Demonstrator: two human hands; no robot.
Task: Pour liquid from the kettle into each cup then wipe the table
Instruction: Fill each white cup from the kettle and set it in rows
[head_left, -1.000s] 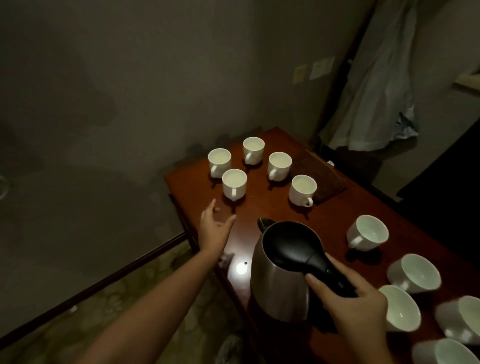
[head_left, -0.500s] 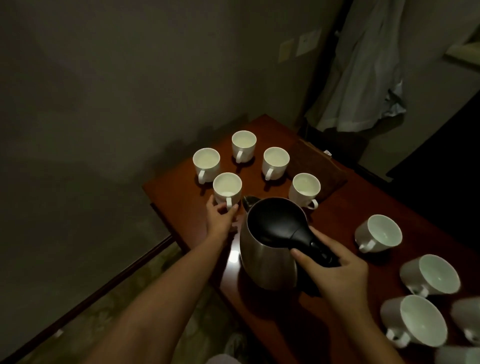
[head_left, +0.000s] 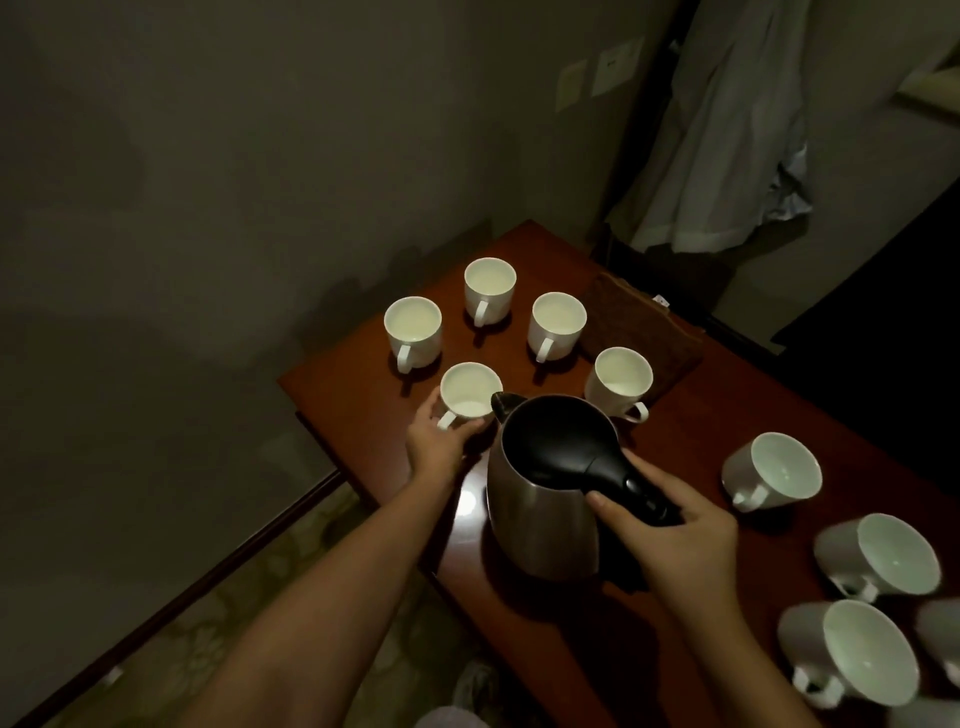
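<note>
Pouring: spout of the steel kettle (head_left: 540, 519) hangs just over the near rim of the front cup (head_left: 470, 389); no stream visible in this dim light.
Right hand (head_left: 670, 540): fingers wrapped round the kettle's black handle, thumb along the top.
Left hand (head_left: 436, 441): thumb and fingers curled about the front cup's base, by its handle, steadying it.
Kettle position: over the desk (head_left: 727, 415) near its left edge, body tilted slightly toward the cup.
Filled group: four cups (head_left: 557, 325) toward the far-left corner, each showing pale liquid near the rim.
Waiting group: empty cups (head_left: 774, 470) tipped on their sides along the right edge.
Doing it well, by my reckoning: tilt slowly, keep the spout centred over the mouth, hold the cup firm, stop short of the brim.
Surface: dark red-brown wood, glossy, one glint beside the kettle.
Cloth: brown cloth (head_left: 639, 322) lies at the far edge, likely for wiping.
Room: grey wall, pale garment (head_left: 727, 130) hanging at right.
</note>
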